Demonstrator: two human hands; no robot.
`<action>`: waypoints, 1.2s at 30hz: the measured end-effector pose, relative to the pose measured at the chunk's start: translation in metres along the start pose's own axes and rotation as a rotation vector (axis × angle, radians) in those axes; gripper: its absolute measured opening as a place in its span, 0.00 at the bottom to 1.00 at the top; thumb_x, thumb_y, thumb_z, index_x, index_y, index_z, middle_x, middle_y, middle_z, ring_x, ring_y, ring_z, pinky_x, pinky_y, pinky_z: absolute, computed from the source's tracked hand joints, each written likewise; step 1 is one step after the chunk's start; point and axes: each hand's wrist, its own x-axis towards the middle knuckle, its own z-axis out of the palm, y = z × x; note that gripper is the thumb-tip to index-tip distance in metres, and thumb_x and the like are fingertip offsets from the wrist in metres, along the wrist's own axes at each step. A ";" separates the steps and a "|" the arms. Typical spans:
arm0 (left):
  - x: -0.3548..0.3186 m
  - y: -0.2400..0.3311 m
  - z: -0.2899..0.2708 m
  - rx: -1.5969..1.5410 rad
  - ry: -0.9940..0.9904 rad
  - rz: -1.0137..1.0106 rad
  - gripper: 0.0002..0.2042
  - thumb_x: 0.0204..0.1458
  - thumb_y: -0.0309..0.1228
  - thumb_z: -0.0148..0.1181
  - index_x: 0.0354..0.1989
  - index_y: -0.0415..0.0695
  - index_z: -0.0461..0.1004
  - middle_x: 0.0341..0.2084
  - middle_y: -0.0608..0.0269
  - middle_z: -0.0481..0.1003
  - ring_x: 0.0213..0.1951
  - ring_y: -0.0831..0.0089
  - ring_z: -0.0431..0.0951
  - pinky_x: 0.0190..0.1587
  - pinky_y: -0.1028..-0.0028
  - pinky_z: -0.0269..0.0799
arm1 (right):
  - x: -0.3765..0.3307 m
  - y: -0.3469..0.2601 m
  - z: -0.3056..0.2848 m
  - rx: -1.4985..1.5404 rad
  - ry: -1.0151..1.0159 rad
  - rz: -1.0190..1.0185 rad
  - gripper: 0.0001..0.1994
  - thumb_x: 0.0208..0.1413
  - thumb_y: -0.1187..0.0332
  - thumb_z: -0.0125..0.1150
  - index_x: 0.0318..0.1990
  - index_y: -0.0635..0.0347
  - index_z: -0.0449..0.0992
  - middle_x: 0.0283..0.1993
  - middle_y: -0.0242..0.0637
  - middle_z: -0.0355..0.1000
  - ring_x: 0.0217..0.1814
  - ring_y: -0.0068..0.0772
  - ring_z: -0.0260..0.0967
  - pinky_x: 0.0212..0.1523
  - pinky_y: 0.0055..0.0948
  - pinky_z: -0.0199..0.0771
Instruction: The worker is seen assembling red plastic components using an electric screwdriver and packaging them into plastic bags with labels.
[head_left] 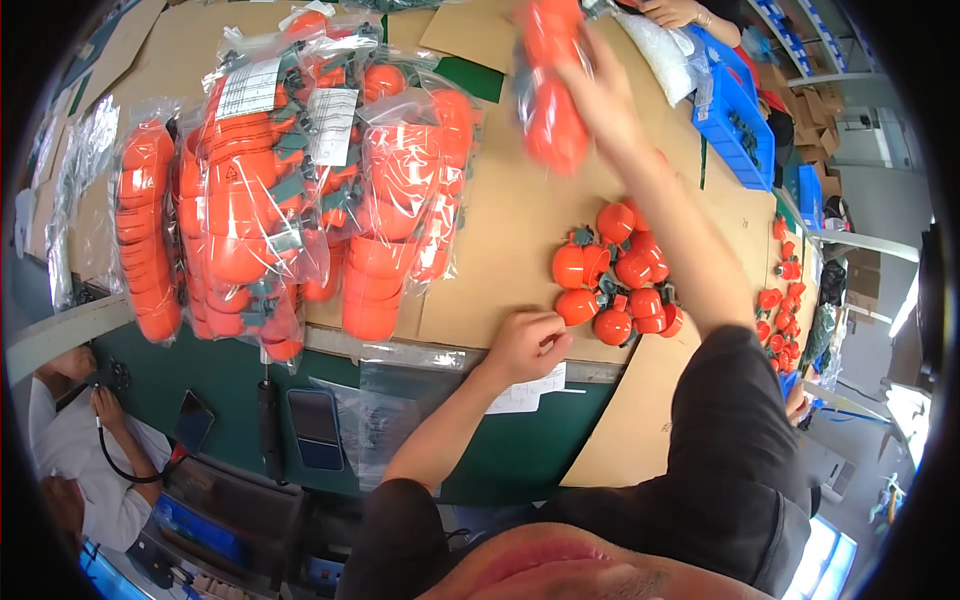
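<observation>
My right hand (600,95) is raised high over the table, closed on a clear bag of orange plastic parts (552,85) that is blurred by motion. My left hand (525,345) rests at the near edge of a cardboard sheet (500,230), fingers curled, touching the cardboard beside a white paper slip (530,392). Just right of that hand lies a pile of orange round toys with dark green tops (615,280).
Several large clear bags of orange shells (290,190) lie at the left on the cardboard. A blue bin (735,120) and another person's hand (675,12) are at the far right top. A seated person (80,440) is at the lower left. More orange toys (785,300) lie at the right.
</observation>
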 end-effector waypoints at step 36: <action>0.001 -0.020 0.017 -0.229 0.143 0.167 0.08 0.55 0.25 0.65 0.41 0.37 0.78 0.31 0.56 0.78 0.33 0.61 0.78 0.42 0.62 0.76 | -0.113 -0.027 0.117 0.670 0.107 0.458 0.49 0.51 0.74 0.74 0.77 0.61 0.47 0.62 0.44 0.70 0.59 0.38 0.74 0.58 0.40 0.79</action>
